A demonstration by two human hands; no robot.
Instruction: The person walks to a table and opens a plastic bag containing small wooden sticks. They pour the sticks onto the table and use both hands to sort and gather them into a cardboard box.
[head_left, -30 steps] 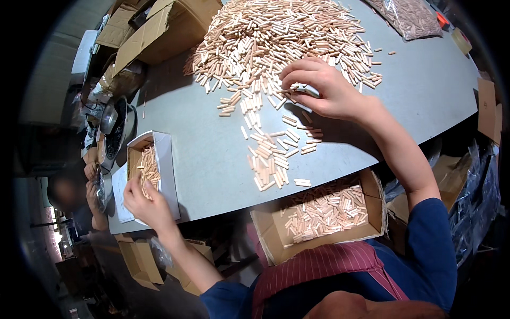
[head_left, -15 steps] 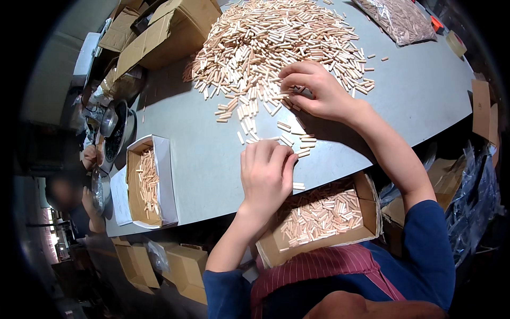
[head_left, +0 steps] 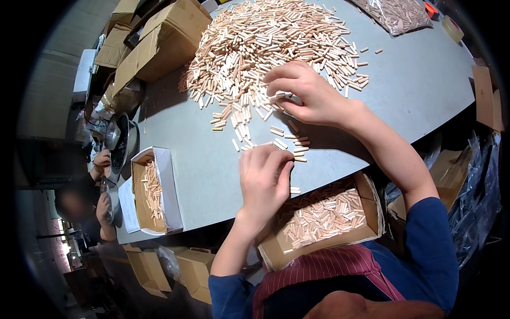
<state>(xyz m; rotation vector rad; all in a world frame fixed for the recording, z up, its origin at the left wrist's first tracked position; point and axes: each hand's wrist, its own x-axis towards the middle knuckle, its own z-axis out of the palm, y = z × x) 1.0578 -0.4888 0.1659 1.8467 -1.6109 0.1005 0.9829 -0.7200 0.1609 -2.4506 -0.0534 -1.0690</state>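
Observation:
A large pile of short wooden dowels (head_left: 265, 37) covers the far middle of the table. My right hand (head_left: 308, 98) is at the pile's near edge, thumb and curved fingers apart, with dowels close to the fingertips. Closer to me, my left hand (head_left: 263, 173) is low at the table's front, its fingers bent and pressed together; whatever they may hold is hidden. Several loose dowels (head_left: 280, 143) lie between the two hands, some beside the left fingertips. Below the table edge, against my apron, an open cardboard box (head_left: 276, 254) holds many more dowels.
A white box (head_left: 171, 186) with dowels stands at the table's left. Larger cardboard boxes (head_left: 175, 40) are at the back left, and a clear bag of dowels (head_left: 396, 16) and a tape roll (head_left: 452, 29) at the back right. A co-worker's hand (head_left: 102, 159) is beside metal bowls (head_left: 121, 143).
My right hand has moved slightly left along the pile's near edge. My left hand has stayed almost in place, and the whole view has shifted a little.

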